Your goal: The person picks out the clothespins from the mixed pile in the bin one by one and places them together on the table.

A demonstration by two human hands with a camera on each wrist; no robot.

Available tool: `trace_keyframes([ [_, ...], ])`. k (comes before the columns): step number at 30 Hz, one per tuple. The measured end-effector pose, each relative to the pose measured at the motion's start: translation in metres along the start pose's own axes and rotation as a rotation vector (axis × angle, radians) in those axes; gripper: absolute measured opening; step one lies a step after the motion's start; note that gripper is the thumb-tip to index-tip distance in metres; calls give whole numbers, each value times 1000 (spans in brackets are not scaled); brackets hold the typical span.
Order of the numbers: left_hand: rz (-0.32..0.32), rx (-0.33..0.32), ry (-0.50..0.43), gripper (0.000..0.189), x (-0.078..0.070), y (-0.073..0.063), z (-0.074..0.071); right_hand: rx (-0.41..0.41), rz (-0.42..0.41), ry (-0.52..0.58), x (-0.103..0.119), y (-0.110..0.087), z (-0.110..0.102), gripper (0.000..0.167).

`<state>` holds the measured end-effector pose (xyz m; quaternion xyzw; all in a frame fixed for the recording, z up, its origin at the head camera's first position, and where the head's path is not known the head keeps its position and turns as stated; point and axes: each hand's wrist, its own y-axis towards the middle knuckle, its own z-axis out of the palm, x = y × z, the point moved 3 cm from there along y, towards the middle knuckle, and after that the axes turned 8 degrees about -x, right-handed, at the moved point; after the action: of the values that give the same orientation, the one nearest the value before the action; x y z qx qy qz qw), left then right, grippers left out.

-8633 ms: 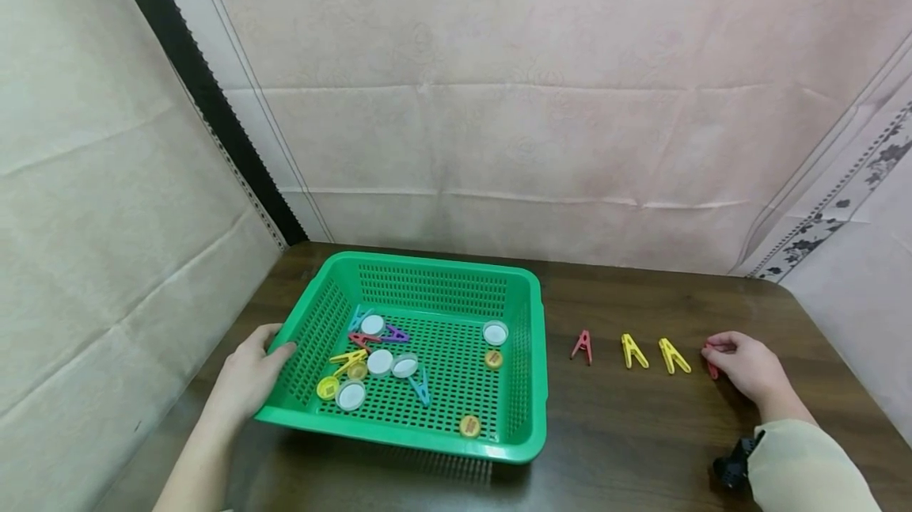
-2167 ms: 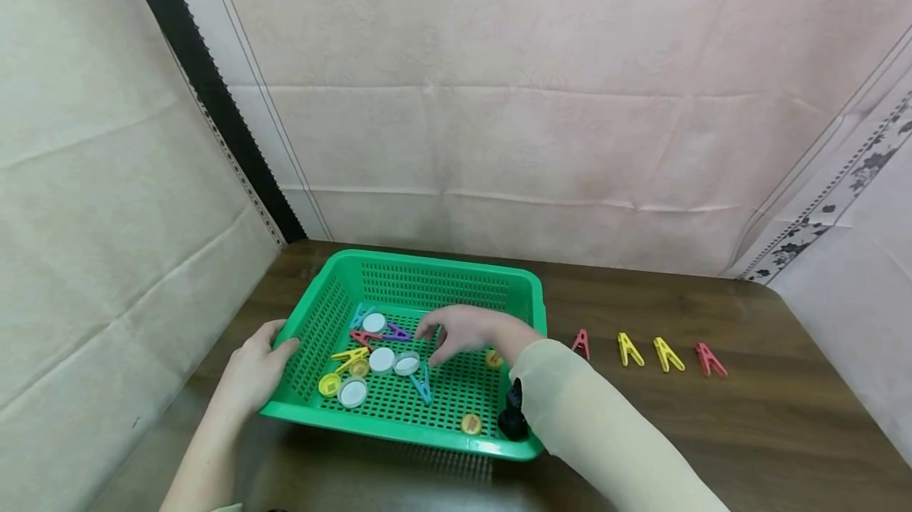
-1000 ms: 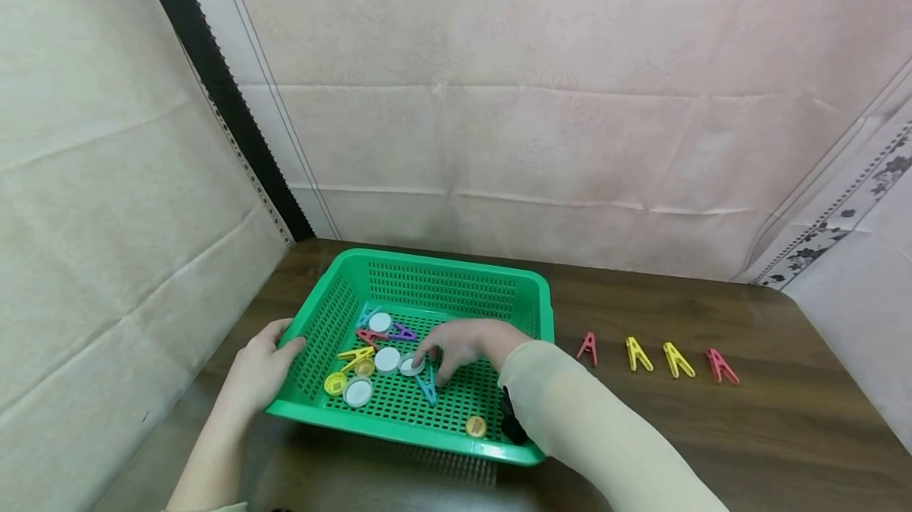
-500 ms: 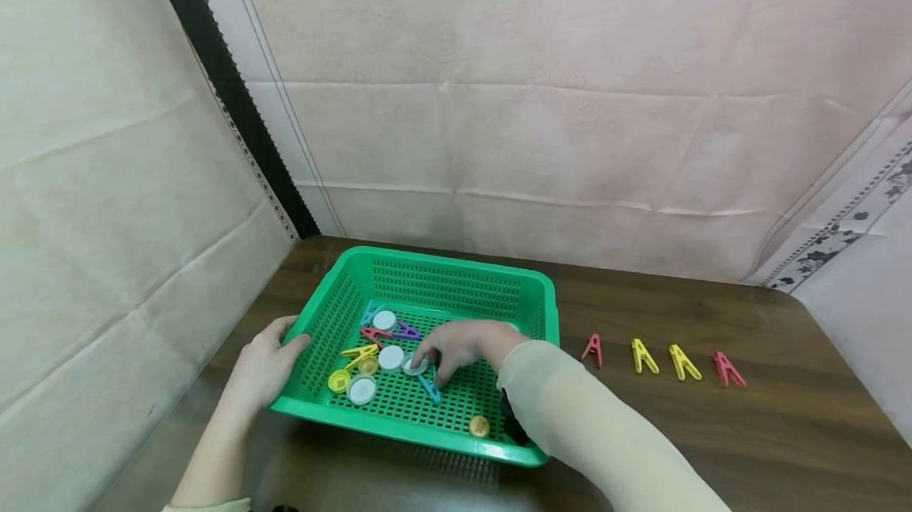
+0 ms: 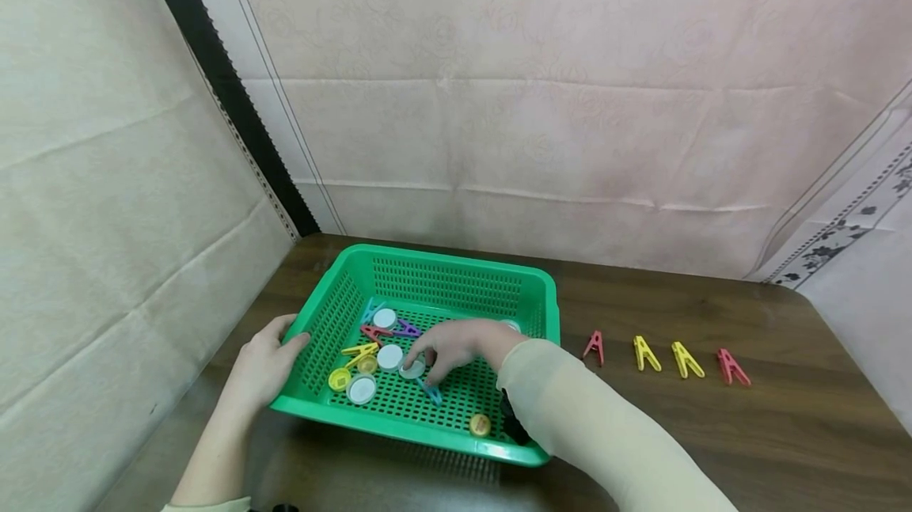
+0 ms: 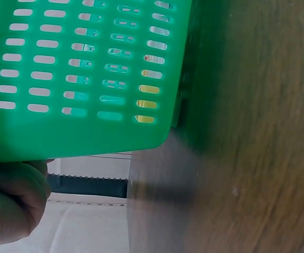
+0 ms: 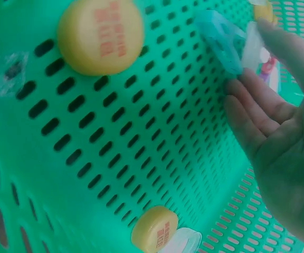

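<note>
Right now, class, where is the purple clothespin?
In the head view, the purple clothespin lies inside the green basket, between a red clothespin on its left and the right hand.

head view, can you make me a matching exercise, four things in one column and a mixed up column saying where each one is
1. left hand
2. right hand
3. purple clothespin
4. rightmost red clothespin

A. on the bare table
B. inside the basket, at a whitish cap
C. gripping the basket's left rim
D. lying on the basket's floor

Pairs: 1-C, 2-B, 3-D, 4-A
</note>
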<state>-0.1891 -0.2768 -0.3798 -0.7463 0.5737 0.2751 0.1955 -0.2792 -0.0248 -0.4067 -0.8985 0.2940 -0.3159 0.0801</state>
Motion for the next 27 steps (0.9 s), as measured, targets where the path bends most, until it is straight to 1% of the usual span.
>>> trace_keyframes([
  [3,-1,0,-1,57,0,0,0,-10,-21,-25,2,3,1,45],
  [12,-2,-1,-2,57,0,0,1,-44,-75,-164,8,14,10,46],
  [15,-2,2,-6,57,0,0,1,-49,-81,-186,11,17,14,45],
  [22,-7,-3,-12,56,0,-1,1,-54,-59,-126,13,20,14,42],
  [27,-14,-2,-13,56,1,0,1,-81,-70,-98,13,20,7,40],
])
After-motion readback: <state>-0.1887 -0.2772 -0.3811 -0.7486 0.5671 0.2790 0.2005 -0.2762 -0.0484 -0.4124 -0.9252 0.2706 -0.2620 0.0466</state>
